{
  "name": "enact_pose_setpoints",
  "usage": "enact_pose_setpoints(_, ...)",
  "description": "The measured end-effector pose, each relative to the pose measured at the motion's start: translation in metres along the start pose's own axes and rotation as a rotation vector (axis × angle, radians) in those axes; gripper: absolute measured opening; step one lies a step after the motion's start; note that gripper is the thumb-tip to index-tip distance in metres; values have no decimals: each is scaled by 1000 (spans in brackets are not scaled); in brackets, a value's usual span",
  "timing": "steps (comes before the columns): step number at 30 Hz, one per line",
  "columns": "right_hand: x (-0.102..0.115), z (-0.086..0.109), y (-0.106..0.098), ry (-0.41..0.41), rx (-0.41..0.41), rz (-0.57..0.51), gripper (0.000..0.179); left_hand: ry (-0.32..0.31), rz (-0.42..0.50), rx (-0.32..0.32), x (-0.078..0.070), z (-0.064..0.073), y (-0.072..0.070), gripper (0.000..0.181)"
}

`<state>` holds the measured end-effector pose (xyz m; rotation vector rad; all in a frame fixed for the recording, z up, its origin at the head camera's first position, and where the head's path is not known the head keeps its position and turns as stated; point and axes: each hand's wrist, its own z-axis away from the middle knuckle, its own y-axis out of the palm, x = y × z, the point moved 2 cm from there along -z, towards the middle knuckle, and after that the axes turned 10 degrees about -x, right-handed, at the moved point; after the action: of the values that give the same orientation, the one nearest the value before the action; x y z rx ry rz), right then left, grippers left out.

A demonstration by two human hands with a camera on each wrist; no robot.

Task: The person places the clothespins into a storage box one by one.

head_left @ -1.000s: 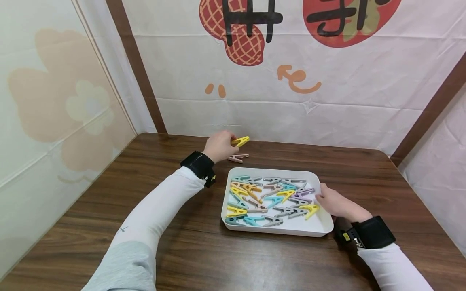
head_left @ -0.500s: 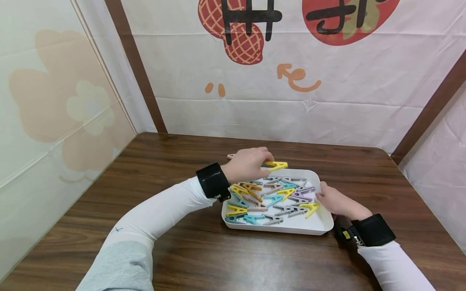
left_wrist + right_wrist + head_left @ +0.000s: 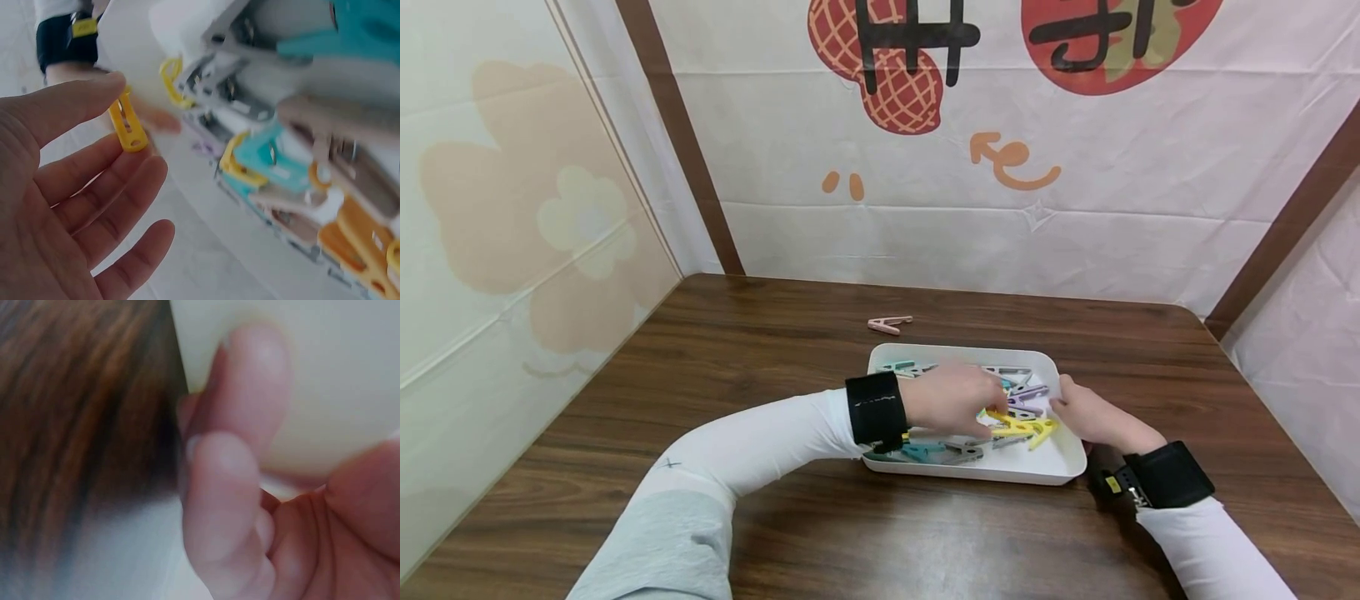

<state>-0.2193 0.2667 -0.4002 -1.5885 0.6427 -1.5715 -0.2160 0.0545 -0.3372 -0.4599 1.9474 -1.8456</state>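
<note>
Over a white tray (image 3: 970,473) my left hand (image 3: 953,398) pinches a yellow clothespin (image 3: 129,128) between thumb and index finger. Its other fingers are spread loosely in the left wrist view. Clothespins in grey, teal, purple, orange and yellow lie in the tray, some hidden under that hand and wrist. Close to the held one is another yellow clothespin (image 3: 1042,431) on the tray's right side. My right hand (image 3: 1101,419) grips the tray's right edge, fingers curled against it in the right wrist view. A pink clothespin (image 3: 889,324) lies on the table behind the tray.
The tray stands on a dark brown wooden table (image 3: 775,517). A pale printed cloth wall (image 3: 940,242) rises along the table's back edge, with more sheeting at left and right. Both wrists wear black straps.
My left hand has carried the yellow clothespin from the table's far side, beside the pink one, rightward and nearer, over the tray. The right hand keeps its hold on the edge.
</note>
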Motion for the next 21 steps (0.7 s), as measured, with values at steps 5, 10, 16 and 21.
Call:
enact_pose_setpoints(5,0,0,2,2,0,8,36,41,39,46,-6,-3,12,28)
enact_pose_setpoints(10,0,0,1,-5,-3,23,38,89,42,90,-10,-6,16,23)
enact_pose_setpoints(16,0,1,0,-10,-8,22,37,124,31,123,-14,-8,22,10)
enact_pose_setpoints(21,1,0,0,-16,-11,23,36,163,-29,114,-15,-6,27,12)
